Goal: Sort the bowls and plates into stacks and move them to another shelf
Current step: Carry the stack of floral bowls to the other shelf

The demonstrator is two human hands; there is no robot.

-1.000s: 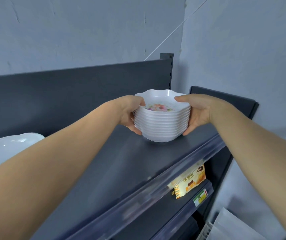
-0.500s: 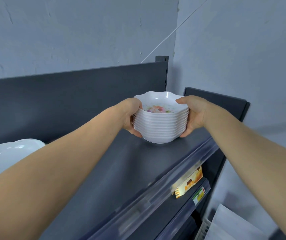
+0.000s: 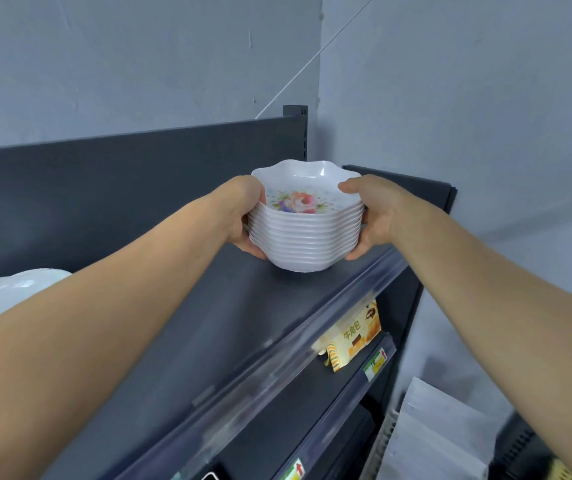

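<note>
Head view: left hand (image 3: 243,216) and right hand (image 3: 379,216) curl fingers (image 3: 256,251) round the bowl stack (image 3: 307,237).

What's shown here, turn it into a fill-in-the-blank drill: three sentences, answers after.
1. The left hand and right hand grip a stack of white ____.
2. The top bowl has ____ painted inside.
3. The yellow packet lies one level ____ the stack.

Missing words: bowls; flowers; below.

Head view, down onto shelf (image 3: 187,327)
</note>
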